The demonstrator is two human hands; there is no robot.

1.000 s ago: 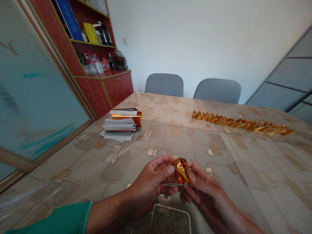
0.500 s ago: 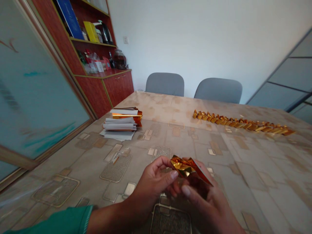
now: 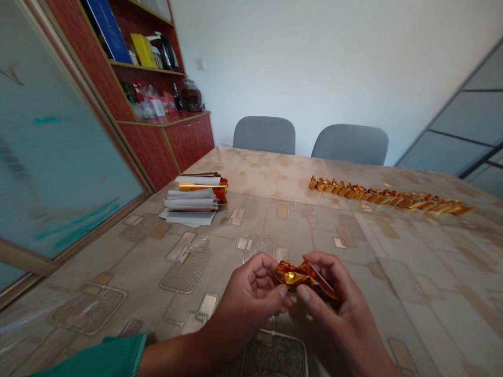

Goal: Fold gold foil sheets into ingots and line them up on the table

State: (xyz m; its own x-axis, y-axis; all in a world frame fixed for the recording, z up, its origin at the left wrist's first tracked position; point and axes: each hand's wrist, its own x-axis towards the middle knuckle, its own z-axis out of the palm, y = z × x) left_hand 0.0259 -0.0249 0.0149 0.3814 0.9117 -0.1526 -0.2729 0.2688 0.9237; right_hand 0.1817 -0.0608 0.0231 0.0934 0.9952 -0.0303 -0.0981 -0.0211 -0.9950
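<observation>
The crumpled gold foil (image 3: 303,276) is held in the air between my hands, just above the near part of the tabletop (image 3: 377,303), with a coppery flap running off to the right. My left grip (image 3: 249,296) pinches its left end between thumb and fingers. My right grip (image 3: 336,306) clenches its right end, with the fingers curled over the top and the thumb on the near side.

Compared with half a second ago, the foil sits lower and looks more tightly bunched, and its flap sticks out less. My right fingers now wrap over it rather than lying behind it.

My fingers hide part of the foil, so I can't make out its full shape or how its folds run. My green sleeve (image 3: 92,358) and both forearms are cut off by the bottom edge, and the tabletop's near edge is out of view.

The patterned tabletop extends past both grips on either side. Well off to the left lies a stack of paper and foil sheets (image 3: 192,204). Well ahead on the right runs a long row of folded gold pieces (image 3: 389,197). Beyond the far edge stand two gray chairs (image 3: 264,135) (image 3: 349,144).
</observation>
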